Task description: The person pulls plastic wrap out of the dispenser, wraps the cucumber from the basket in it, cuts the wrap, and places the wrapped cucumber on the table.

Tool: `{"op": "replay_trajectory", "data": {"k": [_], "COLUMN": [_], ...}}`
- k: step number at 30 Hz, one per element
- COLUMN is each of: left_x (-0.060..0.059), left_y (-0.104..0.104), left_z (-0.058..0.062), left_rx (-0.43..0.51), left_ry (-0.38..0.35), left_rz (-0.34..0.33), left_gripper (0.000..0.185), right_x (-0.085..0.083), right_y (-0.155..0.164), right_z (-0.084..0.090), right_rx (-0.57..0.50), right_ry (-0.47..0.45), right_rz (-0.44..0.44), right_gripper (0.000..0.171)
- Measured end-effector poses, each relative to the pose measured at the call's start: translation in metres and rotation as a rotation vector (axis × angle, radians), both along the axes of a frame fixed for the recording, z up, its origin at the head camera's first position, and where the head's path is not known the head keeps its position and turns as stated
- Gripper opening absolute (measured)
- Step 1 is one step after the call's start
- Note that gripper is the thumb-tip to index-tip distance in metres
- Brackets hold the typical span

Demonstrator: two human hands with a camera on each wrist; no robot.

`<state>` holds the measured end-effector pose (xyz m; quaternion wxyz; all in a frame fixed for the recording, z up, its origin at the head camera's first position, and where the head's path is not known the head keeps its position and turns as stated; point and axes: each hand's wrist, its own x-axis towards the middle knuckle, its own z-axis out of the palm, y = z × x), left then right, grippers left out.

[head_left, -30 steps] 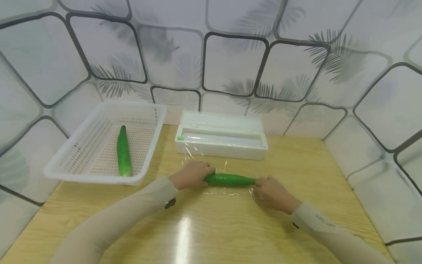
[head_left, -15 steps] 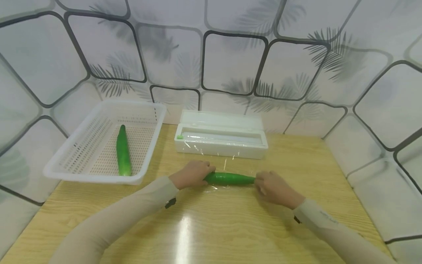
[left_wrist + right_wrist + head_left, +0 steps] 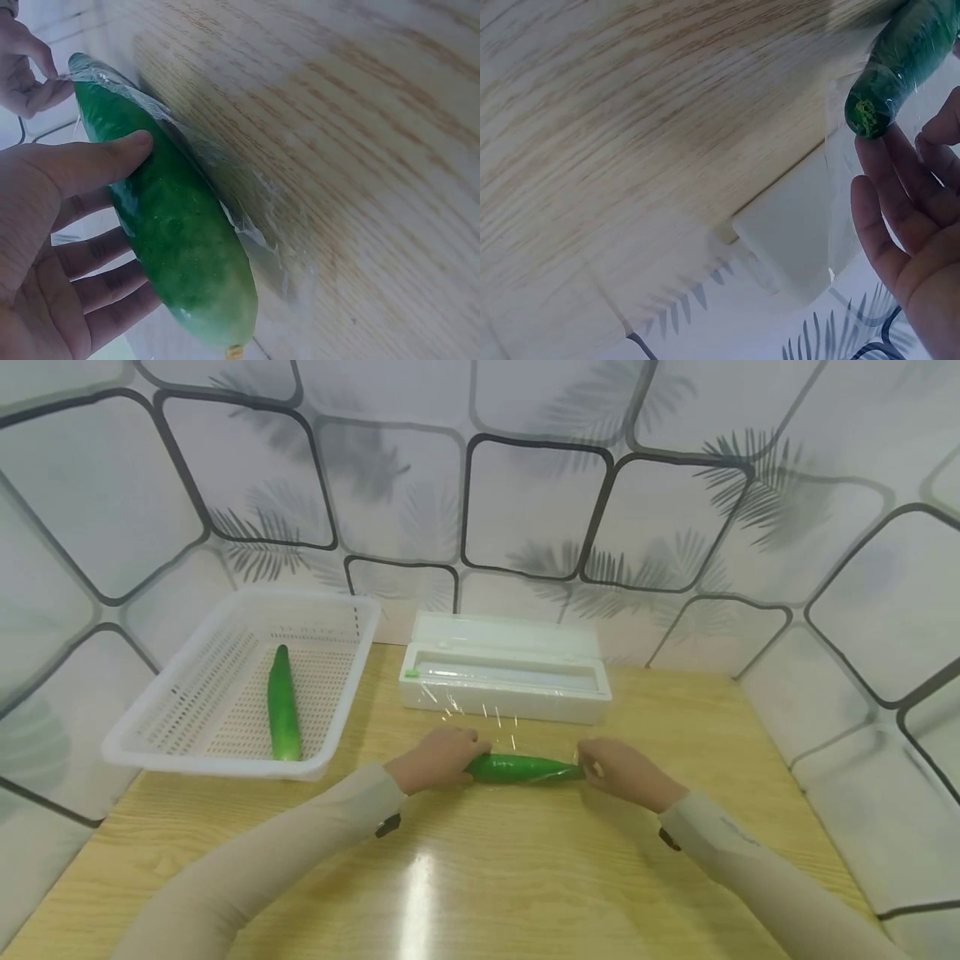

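Tabletop [image 3: 465,877]: wood-grain, bearing everything.
Cucumber [image 3: 521,768]: lies near the middle, long axis left-right, in cling film [image 3: 247,225].
Left hand [image 3: 438,758]: fingers curled round its left end.
Right hand [image 3: 618,772]: at its right end, fingers fairly straight, touching the film.
Film dispenser [image 3: 504,681]: just behind.
Basket [image 3: 225,752]: far left, holding a second cucumber [image 3: 282,703].
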<state>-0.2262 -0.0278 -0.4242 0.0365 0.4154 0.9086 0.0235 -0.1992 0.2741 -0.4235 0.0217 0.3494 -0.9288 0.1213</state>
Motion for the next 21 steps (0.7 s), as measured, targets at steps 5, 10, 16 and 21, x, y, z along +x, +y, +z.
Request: {"op": "replay_trajectory", "data": {"k": [5, 10, 16, 21], "left_x": [0.001, 0.003, 0.005, 0.002], "left_y": [0.002, 0.006, 0.012, 0.013], "left_z": [-0.001, -0.004, -0.007, 0.001], "left_rx": [-0.015, -0.088, -0.159, -0.132], "left_ry": [-0.007, 0.069, 0.191, 0.133], "left_rz": [0.03, -0.002, -0.053, -0.048], "left_gripper": [0.04, 0.071, 0.067, 0.038], "right_x": [0.001, 0.001, 0.0, -0.002], "right_y": [-0.002, -0.002, -0.003, -0.001], "right_z": [0.001, 0.0, 0.0, 0.0], "right_rx": [-0.027, -0.025, -0.02, -0.025], "right_ry": [-0.039, -0.068, -0.088, -0.093], "right_rz": [-0.036, -0.084, -0.107, -0.1], "right_gripper": [0.02, 0.019, 0.018, 0.018]}}
